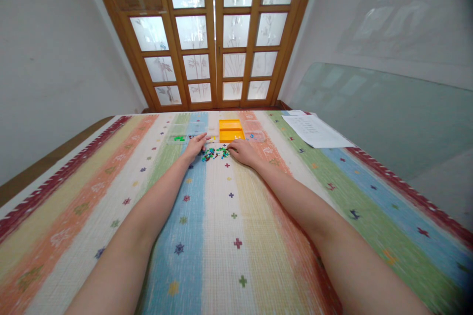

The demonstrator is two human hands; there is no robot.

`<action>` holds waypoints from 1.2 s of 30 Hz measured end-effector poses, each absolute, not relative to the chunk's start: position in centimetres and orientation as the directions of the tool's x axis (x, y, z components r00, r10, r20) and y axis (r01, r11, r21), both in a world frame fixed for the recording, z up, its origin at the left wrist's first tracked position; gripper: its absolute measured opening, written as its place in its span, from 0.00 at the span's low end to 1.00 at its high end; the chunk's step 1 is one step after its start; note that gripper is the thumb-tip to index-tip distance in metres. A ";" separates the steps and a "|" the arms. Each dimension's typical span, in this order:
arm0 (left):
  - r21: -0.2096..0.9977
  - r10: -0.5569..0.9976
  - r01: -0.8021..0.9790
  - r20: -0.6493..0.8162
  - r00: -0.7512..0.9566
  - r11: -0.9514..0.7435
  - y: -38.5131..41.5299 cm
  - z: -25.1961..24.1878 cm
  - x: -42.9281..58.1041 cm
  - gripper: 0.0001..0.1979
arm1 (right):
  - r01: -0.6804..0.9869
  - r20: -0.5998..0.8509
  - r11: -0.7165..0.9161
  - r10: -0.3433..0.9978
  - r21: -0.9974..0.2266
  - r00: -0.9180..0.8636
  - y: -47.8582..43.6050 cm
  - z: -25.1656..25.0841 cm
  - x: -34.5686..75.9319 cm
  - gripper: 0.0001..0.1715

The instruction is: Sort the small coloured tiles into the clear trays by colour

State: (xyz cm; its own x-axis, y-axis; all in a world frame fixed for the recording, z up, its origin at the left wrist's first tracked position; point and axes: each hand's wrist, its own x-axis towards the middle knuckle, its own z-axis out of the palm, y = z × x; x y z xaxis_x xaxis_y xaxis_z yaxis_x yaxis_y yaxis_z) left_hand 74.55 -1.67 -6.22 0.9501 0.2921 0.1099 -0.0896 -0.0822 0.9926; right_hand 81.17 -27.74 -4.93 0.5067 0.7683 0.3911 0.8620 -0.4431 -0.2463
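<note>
A loose pile of tiny green, blue and dark red pieces (211, 154) lies on the striped tablecloth between my two hands. My left hand (195, 145) is at the pile's left edge, fingers apart and partly stretched out, in front of a clear plastic box. On the pile's right side, my right hand (241, 150) rests with its fingers curled down at the pieces; its fingertips are too small and hidden to show what they pinch. Just beyond the hands stands an orange-yellow divided box (231, 125), with a few pale pieces near its front right corner.
Clear plastic compartments flank the yellow box: green pieces (179, 138) sit in the left one, blue pieces (252, 136) in the right one. Printed paper sheets (314, 130) lie at the table's far right. A glazed wooden door (218, 51) stands behind the table.
</note>
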 end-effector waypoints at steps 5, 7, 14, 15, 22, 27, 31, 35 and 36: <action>0.994 0.279 -0.080 0.096 0.955 -0.068 -1.6 -5.9 74.4 0.28 | 0.866 0.400 -0.429 0.769 -0.255 0.499 -27.8 -5.2 81.3 0.13; 0.993 0.283 -0.087 0.105 0.953 -0.075 -1.6 -6.0 74.5 0.26 | 0.869 0.404 -0.425 0.770 -0.251 0.494 -27.8 -5.3 81.4 0.13; 0.888 0.297 -0.143 0.292 0.909 -0.436 -2.0 -6.8 74.4 0.16 | 0.848 0.425 -0.456 0.734 -0.270 0.530 -27.8 -5.1 81.3 0.13; 0.815 0.254 -0.168 0.358 0.899 -0.555 -2.2 -6.8 74.2 0.15 | 0.839 0.434 -0.469 0.718 -0.276 0.544 -27.8 -5.1 81.4 0.13; 0.374 -0.106 -0.294 0.447 0.888 -0.880 -3.6 -6.0 72.7 0.17 | 0.736 0.437 -0.599 0.597 -0.316 0.673 -28.9 -5.4 83.3 0.15; 0.313 -0.193 -0.330 0.396 0.898 -0.891 -3.8 -5.8 72.3 0.23 | 0.717 0.397 -0.585 0.597 -0.379 0.697 -30.6 -5.0 85.0 0.15; 0.288 -0.261 -0.372 0.358 0.896 -0.882 -3.8 -5.9 72.2 0.28 | 0.787 0.320 -0.478 0.731 -0.390 0.603 -31.4 -4.8 85.3 0.11; 0.286 -0.256 -0.365 0.353 0.900 -0.886 -3.8 -6.0 72.4 0.26 | 0.814 0.277 -0.420 0.791 -0.401 0.545 -31.1 -5.0 85.2 0.10; 0.290 -0.251 -0.361 0.354 0.901 -0.886 -3.7 -6.1 72.4 0.24 | 0.822 0.270 -0.408 0.804 -0.397 0.529 -30.9 -5.0 85.1 0.11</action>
State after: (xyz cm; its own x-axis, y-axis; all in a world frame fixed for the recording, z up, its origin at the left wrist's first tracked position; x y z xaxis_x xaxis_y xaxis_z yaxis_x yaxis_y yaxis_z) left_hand 72.45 -3.75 -6.09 0.9009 -0.2512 0.3539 -0.3611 -0.8863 0.2901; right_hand 85.08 -30.94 -5.00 0.5293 0.8044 0.2699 0.8222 -0.4080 -0.3968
